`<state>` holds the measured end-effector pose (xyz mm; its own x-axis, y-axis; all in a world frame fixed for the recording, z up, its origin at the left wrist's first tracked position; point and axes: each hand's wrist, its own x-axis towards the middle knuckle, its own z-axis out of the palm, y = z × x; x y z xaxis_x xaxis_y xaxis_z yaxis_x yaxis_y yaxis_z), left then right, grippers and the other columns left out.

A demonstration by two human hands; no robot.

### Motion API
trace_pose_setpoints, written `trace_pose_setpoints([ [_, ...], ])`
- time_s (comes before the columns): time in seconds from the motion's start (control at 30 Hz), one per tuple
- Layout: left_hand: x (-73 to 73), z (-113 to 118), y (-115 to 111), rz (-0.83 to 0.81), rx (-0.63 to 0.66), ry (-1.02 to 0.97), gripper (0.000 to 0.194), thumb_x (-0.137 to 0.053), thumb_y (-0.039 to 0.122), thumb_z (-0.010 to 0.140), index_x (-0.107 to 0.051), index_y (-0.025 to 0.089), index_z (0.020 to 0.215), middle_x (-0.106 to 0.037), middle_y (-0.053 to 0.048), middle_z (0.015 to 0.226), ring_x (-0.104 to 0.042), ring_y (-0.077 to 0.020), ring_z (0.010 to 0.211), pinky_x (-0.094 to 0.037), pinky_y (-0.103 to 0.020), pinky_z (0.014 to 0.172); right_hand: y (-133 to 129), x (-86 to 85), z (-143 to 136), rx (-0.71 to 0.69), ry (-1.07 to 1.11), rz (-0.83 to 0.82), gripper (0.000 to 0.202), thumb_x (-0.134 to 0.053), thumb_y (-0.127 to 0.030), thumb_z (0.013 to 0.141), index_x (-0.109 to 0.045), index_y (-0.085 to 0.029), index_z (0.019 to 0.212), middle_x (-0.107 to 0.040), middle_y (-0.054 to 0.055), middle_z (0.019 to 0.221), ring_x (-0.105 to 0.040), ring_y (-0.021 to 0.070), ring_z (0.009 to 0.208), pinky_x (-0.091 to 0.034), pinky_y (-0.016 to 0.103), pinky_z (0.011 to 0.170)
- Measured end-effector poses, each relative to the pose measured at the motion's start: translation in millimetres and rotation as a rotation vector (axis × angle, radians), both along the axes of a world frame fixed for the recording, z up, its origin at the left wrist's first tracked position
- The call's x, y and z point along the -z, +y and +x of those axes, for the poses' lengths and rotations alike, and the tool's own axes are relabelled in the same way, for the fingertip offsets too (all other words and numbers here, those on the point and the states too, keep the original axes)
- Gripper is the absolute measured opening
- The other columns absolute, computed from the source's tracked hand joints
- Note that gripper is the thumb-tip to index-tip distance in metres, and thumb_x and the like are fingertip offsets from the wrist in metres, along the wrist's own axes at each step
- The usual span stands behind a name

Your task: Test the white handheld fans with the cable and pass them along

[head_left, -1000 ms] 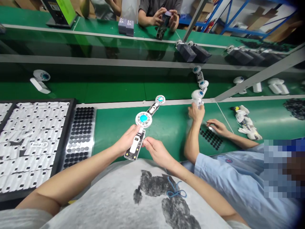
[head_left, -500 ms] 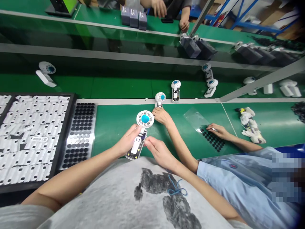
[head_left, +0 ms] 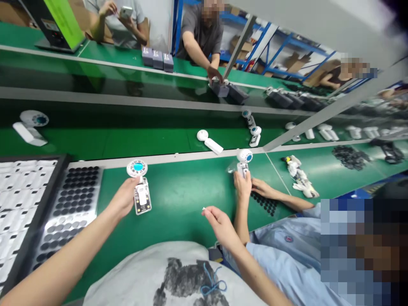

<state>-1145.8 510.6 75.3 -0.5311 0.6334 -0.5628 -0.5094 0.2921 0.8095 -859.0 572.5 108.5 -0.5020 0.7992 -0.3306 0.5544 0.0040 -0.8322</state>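
Note:
My left hand (head_left: 126, 196) is closed around the neck of a small handheld fan (head_left: 142, 197), left of centre over the green bench. The fan has a round white head with a blue centre. Its flat body shows a dark circuit board with a white part on it. To the right, my right hand (head_left: 219, 223) pinches a tiny white piece (head_left: 204, 209) between thumb and fingertip, apart from the fan. What that piece is, I cannot make out.
A black-framed tray (head_left: 14, 199) of white parts and a sheet of black discs (head_left: 78, 187) lie left. At right, a co-worker's hands (head_left: 244, 185) hold another fan (head_left: 245, 156). A white fan (head_left: 210, 142) lies beyond the bench's rail; a slanted post (head_left: 318, 114) stands right.
My left hand has carried the fan leftward, away from my right hand. My right hand has come off the fan's side with a tiny white piece. The view has tilted up.

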Motion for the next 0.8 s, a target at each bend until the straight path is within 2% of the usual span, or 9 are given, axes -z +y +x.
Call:
trace_pose_setpoints([
  [0.07, 9.3, 12, 26, 0.038, 0.09, -0.067, 0.03, -0.063, 0.033, 0.064, -0.05, 0.011, 0.08, -0.058, -0.003, 0.068, -0.054, -0.0118, 0.057, -0.043, -0.023, 0.055, -1, 1.4, -3, 0.006, 0.012, -0.017, 0.034, -0.039, -0.044, 0.085, -0.057, -0.015, 0.078, -0.051, 0.0, 0.067, -0.044, 0.0135, 0.063, -0.035, 0.025, 0.061],
  [0.13, 16.2, 37, 58, 0.061, 0.192, -0.074, 0.027, -0.059, 0.032, 0.066, -0.051, 0.011, 0.081, -0.059, -0.005, 0.072, -0.056, -0.0126, 0.062, -0.044, -0.025, 0.061, -4, 1.3, -11, -0.008, 0.026, -0.039, 0.034, -0.039, -0.044, 0.085, -0.057, -0.016, 0.077, -0.051, 0.0, 0.066, -0.044, 0.0136, 0.064, -0.035, 0.024, 0.061],
  [0.3, 31.5, 102, 144, 0.073, 0.381, 0.076, 0.021, -0.059, 0.032, 0.067, -0.055, 0.011, 0.068, -0.058, -0.008, 0.068, -0.057, -0.0184, 0.068, -0.043, -0.03, 0.064, -3, 2.7, -26, -0.007, 0.039, -0.057, 0.035, -0.039, -0.045, 0.085, -0.056, -0.016, 0.077, -0.048, -0.002, 0.064, -0.042, 0.013, 0.062, -0.033, 0.023, 0.059],
  [0.4, 39.8, 120, 180, 0.058, 0.45, 0.265, 0.026, -0.066, 0.033, 0.059, -0.051, 0.014, 0.052, -0.055, -0.008, 0.065, -0.055, -0.0246, 0.076, -0.04, -0.034, 0.071, 2, 6.6, -27, 0.02, 0.023, -0.052, 0.037, -0.038, -0.048, 0.084, -0.056, -0.017, 0.076, -0.048, -0.001, 0.064, -0.043, 0.0135, 0.062, -0.033, 0.023, 0.059],
  [0.47, 43.9, 119, 192, 0.054, 0.464, 0.397, 0.029, -0.072, 0.034, 0.051, -0.05, 0.014, 0.05, -0.054, -0.009, 0.073, -0.051, -0.0286, 0.087, -0.036, -0.035, 0.078, 5, 9.9, -27, 0.032, 0.019, -0.052, 0.037, -0.038, -0.049, 0.084, -0.055, -0.017, 0.075, -0.05, 0.0, 0.065, -0.044, 0.0142, 0.064, -0.034, 0.024, 0.061],
  [0.53, 46.9, 103, 195, 0.057, 0.452, 0.507, 0.033, -0.075, 0.036, 0.045, -0.054, 0.015, 0.06, -0.053, -0.01, 0.084, -0.047, -0.0302, 0.094, -0.034, -0.036, 0.083, 8, 13.6, -28, 0.033, 0.018, -0.057, 0.037, -0.039, -0.048, 0.083, -0.055, -0.017, 0.074, -0.05, 0.0, 0.066, -0.044, 0.0146, 0.065, -0.035, 0.024, 0.062],
  [0.6, 48.8, 68, 190, 0.062, 0.42, 0.586, 0.041, -0.074, 0.038, 0.048, -0.056, 0.015, 0.075, -0.05, -0.01, 0.095, -0.045, -0.0291, 0.098, -0.033, -0.036, 0.086, 10, 17.7, -30, 0.04, 0.024, -0.063, 0.037, -0.039, -0.049, 0.083, -0.056, -0.017, 0.074, -0.05, 0.0, 0.066, -0.044, 0.0149, 0.065, -0.035, 0.025, 0.062],
  [0.7, 45.1, -17, 174, 0.041, 0.281, 0.781, 0.04, -0.066, 0.038, 0.063, -0.052, 0.015, 0.093, -0.043, -0.012, 0.107, -0.041, -0.0272, 0.104, -0.031, -0.036, 0.091, 11, 24.9, -37, 0.059, 0.038, -0.081, 0.039, -0.04, -0.052, 0.081, -0.057, -0.018, 0.072, -0.049, 0.0, 0.064, -0.044, 0.0152, 0.064, -0.035, 0.025, 0.061],
  [0.8, 26.7, -115, 147, -0.129, -0.018, 1.084, 0.039, -0.063, 0.036, 0.068, -0.048, 0.013, 0.097, -0.04, -0.013, 0.109, -0.033, -0.0292, 0.111, -0.027, -0.041, 0.094, 12, 32.7, -49, 0.055, 0.051, -0.09, 0.041, -0.042, -0.057, 0.078, -0.058, -0.019, 0.07, -0.049, 0.001, 0.062, -0.044, 0.0161, 0.061, -0.036, 0.027, 0.06],
])
